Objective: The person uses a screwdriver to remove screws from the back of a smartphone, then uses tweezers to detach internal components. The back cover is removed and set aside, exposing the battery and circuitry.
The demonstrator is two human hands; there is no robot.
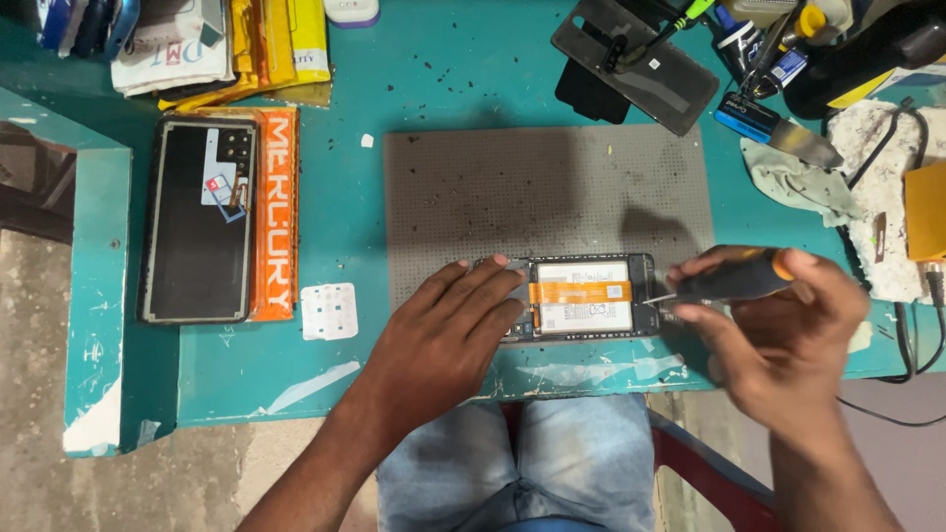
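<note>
A screwdriver [724, 281] with a dark handle and an orange end is clasped in the closed grip of the right hand [778, 335], at the right of the frame just below centre; its long axis runs nearly level across the picture, the orange end toward the right and the thin metal tip pointing left, slightly downward. The tip is met by the right end of an opened phone [583, 298], whose back is off so that a white battery and an orange ribbon cable are seen. The phone is laid flat with its long axis left to right, along the lower edge of a grey perforated mat [542, 187] in the middle of the frame. Its left end is covered by the left hand [443, 340], which is pressed flat on it with fingers spread and nothing enclosed. The mat is carried by a teal bench [345, 325] with chipped paint. At the left of the frame a dark phone back cover [197, 222] is laid upright on an orange packet [276, 217], and a small white sheet [329, 311] is seen just to its lower right. Toward the upper right, another dark phone panel [636, 61], a crumpled cloth [803, 182] and black cables [902, 325] are gathered.
</note>
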